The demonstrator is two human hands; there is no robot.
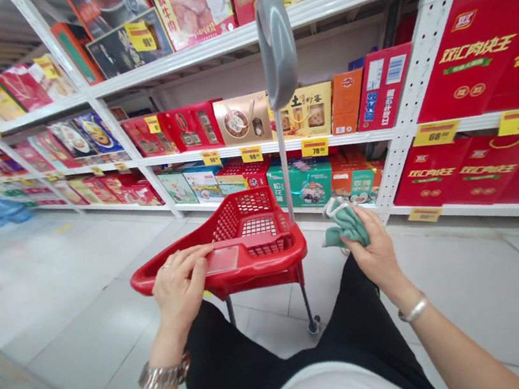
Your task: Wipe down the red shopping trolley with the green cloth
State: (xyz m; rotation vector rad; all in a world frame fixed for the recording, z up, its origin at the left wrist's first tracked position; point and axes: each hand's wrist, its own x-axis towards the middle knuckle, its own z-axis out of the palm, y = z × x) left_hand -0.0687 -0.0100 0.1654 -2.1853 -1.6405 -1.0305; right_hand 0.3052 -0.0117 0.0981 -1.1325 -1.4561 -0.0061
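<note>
Teal cloth (348, 224) sits bunched in the right hand (373, 249), whose fingers close firmly around it, just beside the far right rim of a red plastic shopping cart (269, 264). The left hand (180, 286) is half open and palm down, not clenched, its fingers resting across the cart's near rim next to a clear rectangular panel (221, 259). A ring (162, 267) shows on one finger, a metal-link watch (164, 374) circles the left wrist, and a silver bangle (413, 310) circles the right. Between the hands, a grey pole (285, 171) rises from the cart to an oval grey sign (276, 47). The cart's basket stands on dark metal legs ending in a caster (313, 325), on the tile floor (113, 324). Past both hands stands white metal shelving (431, 41), stocked with boxed food gifts (242, 119) above yellow price tags (314, 147). Red gift bags (476, 54) fill the shelves beyond the right hand. Black trousers (230, 366) show below the hands.
</note>
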